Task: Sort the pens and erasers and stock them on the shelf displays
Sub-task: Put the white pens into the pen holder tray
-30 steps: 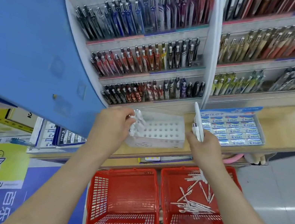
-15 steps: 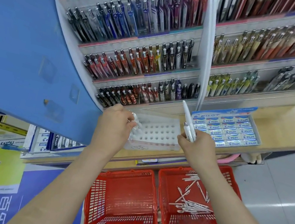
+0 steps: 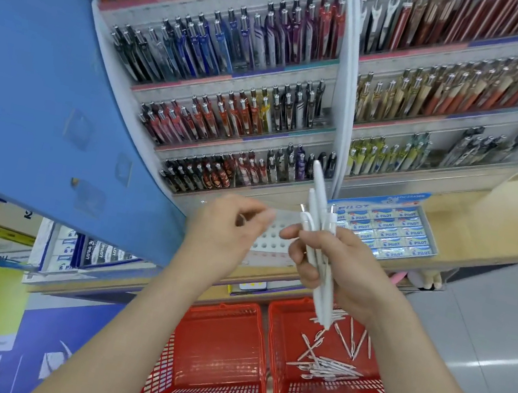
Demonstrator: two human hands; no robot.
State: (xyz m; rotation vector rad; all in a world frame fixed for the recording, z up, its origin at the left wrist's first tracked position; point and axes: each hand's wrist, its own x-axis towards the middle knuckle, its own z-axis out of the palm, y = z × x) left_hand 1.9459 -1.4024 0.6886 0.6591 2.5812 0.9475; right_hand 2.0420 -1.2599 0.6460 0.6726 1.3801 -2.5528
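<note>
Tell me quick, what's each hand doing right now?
Left hand: fingers pinched, empty as far as visible.
Right hand: closed on a bunch of white pens.

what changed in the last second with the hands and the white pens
The left hand came off the white holed pen stand, fingers now curled beside the right hand. The right hand pulled back from the shelf and keeps gripping the white pens. Both red baskets and the eraser box stayed put.
</note>
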